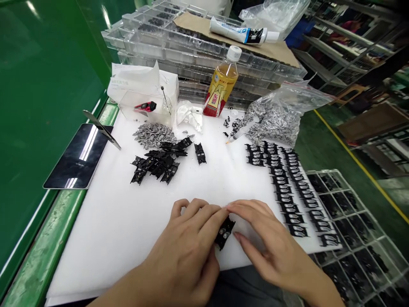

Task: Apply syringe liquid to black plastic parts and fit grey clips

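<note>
A small black plastic part (225,233) with two shiny round metal pieces on it is at the front of the white foam board. My left hand (191,243) is closed around its left side, with the thumb tucked low and partly hidden. To the right of the part, my right hand (271,238) has its thumb and fingers apart. Its index fingertip meets the left fingertips at the part's upper end. Farther back lie a pile of similar black parts (156,164), one single black part (200,153) and a heap of small grey metal pieces (154,134).
Rows of black parts fitted with metal pieces (289,204) line the board's right side. Behind stand a drink bottle (221,85), a bag of grey pieces (277,115) and stacked clear trays (153,42). Tweezers (102,129) and a dark tablet (76,157) lie left.
</note>
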A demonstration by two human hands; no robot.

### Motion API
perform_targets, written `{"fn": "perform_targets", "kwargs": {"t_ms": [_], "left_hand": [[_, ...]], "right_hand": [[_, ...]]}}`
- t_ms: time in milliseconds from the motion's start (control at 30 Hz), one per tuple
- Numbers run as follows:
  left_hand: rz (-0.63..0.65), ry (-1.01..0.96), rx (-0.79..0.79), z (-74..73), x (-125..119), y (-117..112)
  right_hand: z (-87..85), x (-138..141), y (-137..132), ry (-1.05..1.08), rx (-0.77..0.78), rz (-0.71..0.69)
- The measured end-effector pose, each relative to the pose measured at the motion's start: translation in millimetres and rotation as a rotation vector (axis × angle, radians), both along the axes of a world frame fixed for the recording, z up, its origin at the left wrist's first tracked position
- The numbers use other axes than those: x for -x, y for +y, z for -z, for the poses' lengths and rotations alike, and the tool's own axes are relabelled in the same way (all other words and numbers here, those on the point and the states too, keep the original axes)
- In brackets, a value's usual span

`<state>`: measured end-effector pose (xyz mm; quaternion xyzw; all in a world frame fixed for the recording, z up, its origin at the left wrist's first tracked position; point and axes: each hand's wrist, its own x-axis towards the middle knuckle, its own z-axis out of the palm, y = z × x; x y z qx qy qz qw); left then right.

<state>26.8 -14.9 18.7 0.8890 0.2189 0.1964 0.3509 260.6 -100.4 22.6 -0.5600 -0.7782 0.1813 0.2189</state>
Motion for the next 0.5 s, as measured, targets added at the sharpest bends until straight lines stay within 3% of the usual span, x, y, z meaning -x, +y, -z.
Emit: {"fn": "perform_targets", "kwargs": {"t_ms": [233,500], "left_hand": [[-0.088,-0.069,-0.117,13.4,0,-6],[-0.037,-0.082,-0.256,17.3,-2,-8]], "right_hand": [[1.2,-5,-1,-0.101,-0.089,-0.069],[4.0,0,-4,-0.259,-0.237,-0.109]]}}
